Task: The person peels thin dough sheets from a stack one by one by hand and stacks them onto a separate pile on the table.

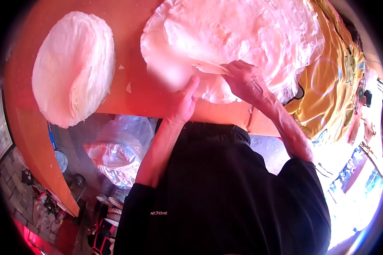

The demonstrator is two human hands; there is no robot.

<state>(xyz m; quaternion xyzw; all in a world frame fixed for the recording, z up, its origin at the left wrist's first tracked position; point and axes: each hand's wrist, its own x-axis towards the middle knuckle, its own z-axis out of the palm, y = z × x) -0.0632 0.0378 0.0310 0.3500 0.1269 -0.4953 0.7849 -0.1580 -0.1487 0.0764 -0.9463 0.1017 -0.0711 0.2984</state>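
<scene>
A wide pile of thin, pale round sheets covers the middle and right of the orange table. My right hand pinches the edge of a thin sheet at the pile's near side. Just left of it, my left hand is at the near left edge of the pile, thumb pointing up; its fingers are hidden or blurred behind a lifted, blurred part of a sheet. A smaller folded stack of pale sheets lies at the left of the table.
The orange table bends toward me on the left. Yellow patterned cloth lies right of the pile. Below the table edge are a clear plastic bag and stacked round items. Small scraps lie between the stacks.
</scene>
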